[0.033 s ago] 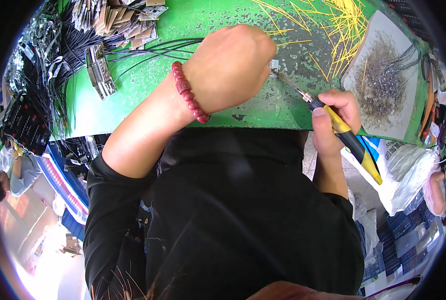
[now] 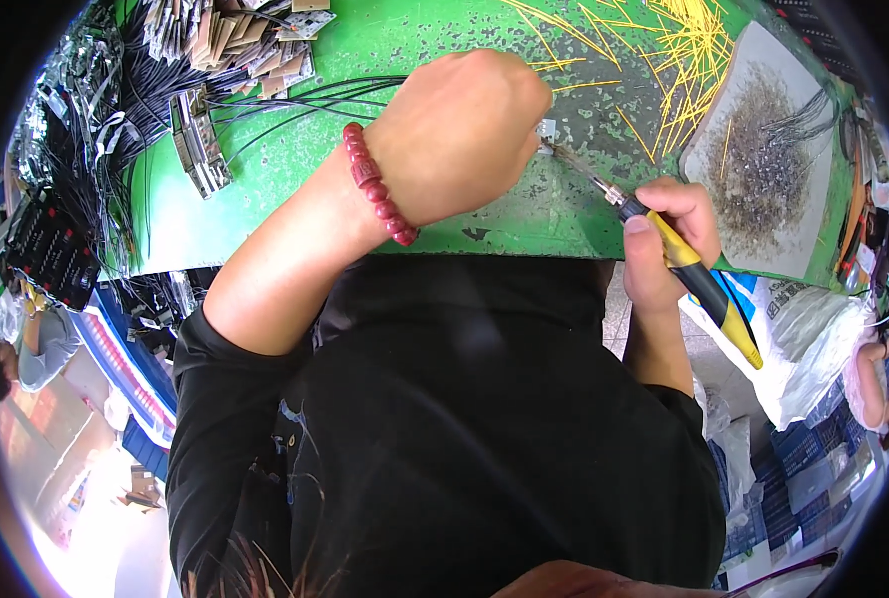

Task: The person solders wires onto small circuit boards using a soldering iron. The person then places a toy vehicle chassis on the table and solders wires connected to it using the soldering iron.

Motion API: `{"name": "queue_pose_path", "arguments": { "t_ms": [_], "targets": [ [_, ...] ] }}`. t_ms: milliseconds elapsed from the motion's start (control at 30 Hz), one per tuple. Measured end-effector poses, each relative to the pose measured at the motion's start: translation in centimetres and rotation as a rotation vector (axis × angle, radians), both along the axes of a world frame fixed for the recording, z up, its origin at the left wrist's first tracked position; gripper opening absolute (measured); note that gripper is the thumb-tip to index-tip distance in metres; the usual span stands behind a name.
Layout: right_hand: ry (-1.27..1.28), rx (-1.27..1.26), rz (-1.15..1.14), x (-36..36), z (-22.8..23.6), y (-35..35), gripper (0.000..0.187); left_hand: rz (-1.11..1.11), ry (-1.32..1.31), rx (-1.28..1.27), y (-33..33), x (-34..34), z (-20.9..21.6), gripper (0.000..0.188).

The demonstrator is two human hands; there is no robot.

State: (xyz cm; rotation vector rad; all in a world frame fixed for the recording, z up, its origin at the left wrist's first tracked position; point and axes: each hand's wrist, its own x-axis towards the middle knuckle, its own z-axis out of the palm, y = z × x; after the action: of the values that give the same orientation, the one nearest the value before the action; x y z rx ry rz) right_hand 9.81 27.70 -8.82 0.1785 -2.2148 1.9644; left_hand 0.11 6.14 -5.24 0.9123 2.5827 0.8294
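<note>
My right hand (image 2: pixel 669 234) grips a yellow-and-black soldering iron (image 2: pixel 697 275) like a pen, its metal tip slanting up and left. That tip ends close to a small pale piece (image 2: pixel 546 129) at the edge of my left hand (image 2: pixel 469 135). Fist-like, the left hand is closed over the green bench, back upward; its fingers are curled underneath, so what they hold is hidden. Several black wires (image 2: pixel 315 98) run from the left toward it and pass out of sight beneath. A red bead bracelet (image 2: pixel 370 179) circles my left wrist.
Yellow wires (image 2: pixel 689 75) lie scattered at the far right, beside a grey board (image 2: pixel 699 149) covered in dark residue. Stacked circuit boards (image 2: pixel 230 45) and a slotted metal strip (image 2: pixel 198 145) occupy the left. White plastic bags (image 2: pixel 808 339) hang below the bench's right edge.
</note>
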Motion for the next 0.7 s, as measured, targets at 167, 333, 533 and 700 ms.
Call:
{"name": "queue_pose_path", "arguments": {
  "t_ms": [167,333,533,700],
  "targets": [
    [0.066,-0.157,-0.113,0.5,-0.5,-0.6,0.024,0.009,0.008,0.023,-0.1,0.2,-0.2,0.013],
    [0.047,-0.151,-0.110,0.4,-0.7,-0.2,0.027,0.007,0.016,0.048,0.0,0.1,-0.6,0.012],
    [0.041,-0.142,-0.121,0.4,-0.6,-0.1,0.028,0.030,0.022,0.053,0.0,0.0,-0.3,0.010],
    [-0.057,-0.062,-0.026,-0.7,1.2,-0.8,0.043,0.034,0.041,0.072,0.1,0.2,-0.7,0.010]
  ]
}}
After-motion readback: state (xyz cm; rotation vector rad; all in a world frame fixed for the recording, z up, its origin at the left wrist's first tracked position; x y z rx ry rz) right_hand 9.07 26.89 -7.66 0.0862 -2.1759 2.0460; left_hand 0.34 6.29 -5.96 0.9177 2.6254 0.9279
